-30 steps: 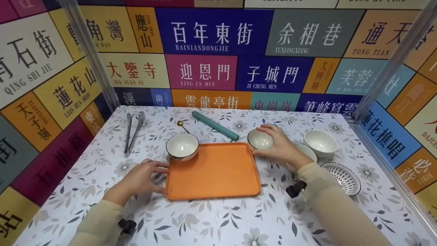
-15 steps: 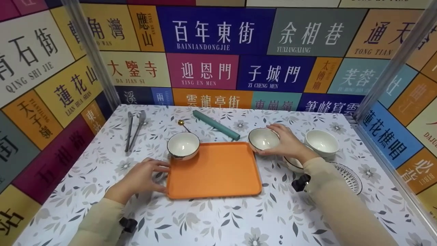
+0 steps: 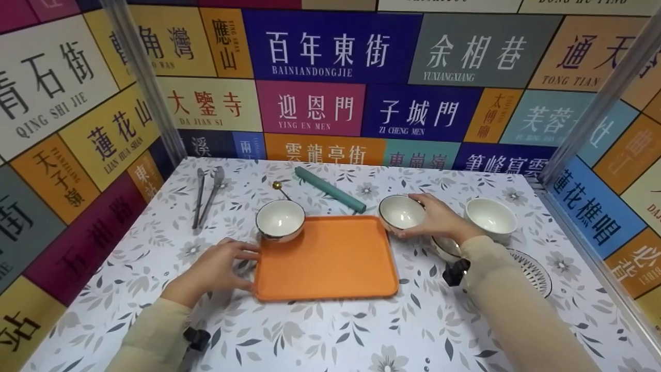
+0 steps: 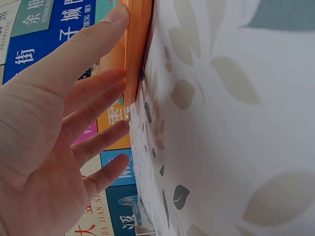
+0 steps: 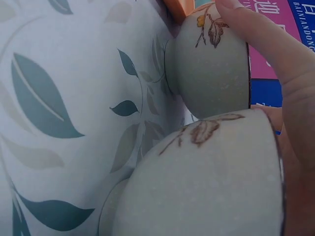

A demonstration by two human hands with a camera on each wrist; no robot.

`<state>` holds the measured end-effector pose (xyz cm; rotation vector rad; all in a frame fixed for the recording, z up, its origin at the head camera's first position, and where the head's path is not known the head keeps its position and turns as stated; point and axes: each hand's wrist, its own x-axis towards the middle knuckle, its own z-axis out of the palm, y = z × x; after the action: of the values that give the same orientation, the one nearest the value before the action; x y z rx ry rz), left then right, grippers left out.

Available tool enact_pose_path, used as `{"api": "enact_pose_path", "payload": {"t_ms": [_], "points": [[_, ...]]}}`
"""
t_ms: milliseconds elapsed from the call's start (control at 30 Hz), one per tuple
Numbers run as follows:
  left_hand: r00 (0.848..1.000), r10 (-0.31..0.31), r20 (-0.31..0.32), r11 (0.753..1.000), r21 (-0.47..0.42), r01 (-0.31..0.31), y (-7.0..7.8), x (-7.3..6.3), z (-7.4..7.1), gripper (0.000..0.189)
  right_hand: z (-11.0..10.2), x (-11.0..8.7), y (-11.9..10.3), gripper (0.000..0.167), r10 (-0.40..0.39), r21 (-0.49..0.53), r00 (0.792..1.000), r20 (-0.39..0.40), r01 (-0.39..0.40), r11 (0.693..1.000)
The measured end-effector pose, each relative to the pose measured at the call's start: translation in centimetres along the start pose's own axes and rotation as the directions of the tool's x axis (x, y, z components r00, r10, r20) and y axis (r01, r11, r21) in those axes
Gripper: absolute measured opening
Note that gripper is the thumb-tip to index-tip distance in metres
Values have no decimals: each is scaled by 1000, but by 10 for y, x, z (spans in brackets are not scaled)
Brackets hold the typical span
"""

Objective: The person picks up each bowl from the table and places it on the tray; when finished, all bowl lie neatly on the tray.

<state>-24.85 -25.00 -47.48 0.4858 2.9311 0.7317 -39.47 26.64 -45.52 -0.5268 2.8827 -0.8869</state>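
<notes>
In the head view my right hand [image 3: 439,217] is at the right side of a small cream bowl [image 3: 400,213] with a dark rim. Its thumb lies along the near wall and its fingers are at the far rim. The bowl stands by the right back corner of an orange tray [image 3: 328,263]. My left hand [image 3: 219,268] is at the tray's left edge, thumb and fingertips at its rim, fingers loosely extended in the left wrist view. A matching bowl [image 3: 280,219] sits on the tray's left back corner. In the right wrist view, another bowl [image 5: 211,182] is close under the hand.
Behind the tray lie a green stick [image 3: 330,190] and a thin utensil with a gold end [image 3: 277,185]. Metal tongs [image 3: 206,199] are at the back left. To the right stand a white bowl [image 3: 490,217] and a patterned dish [image 3: 532,271], partly behind my right sleeve.
My right hand has drawn back to the right along the bowl, uncovering more of its inside, while the bowl shifted slightly. My left hand stays at the tray's edge.
</notes>
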Motion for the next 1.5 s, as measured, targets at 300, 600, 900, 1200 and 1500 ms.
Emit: {"api": "enact_pose_path", "payload": {"t_ms": [300,600,900,1200,1500], "points": [[1000,-27,10,1000,-15,27,2,0,-1,70,2,0,0,120,6,68,999,-52,-3,998],[1000,7,-2,1000,29,-7,-1,-1,-1,74,2,-6,-5,122,14,73,992,-129,-4,997],[999,34,-4,999,28,-33,-3,0,0,73,7,-17,-27,119,-35,126,985,-170,57,990],[999,41,2,999,21,-41,-5,0,2,71,30,-32,-55,118,-86,168,981,-173,116,979],[998,69,-13,997,29,-69,-4,-1,1,69,58,-46,-83,116,-160,224,977,-142,189,956]]}}
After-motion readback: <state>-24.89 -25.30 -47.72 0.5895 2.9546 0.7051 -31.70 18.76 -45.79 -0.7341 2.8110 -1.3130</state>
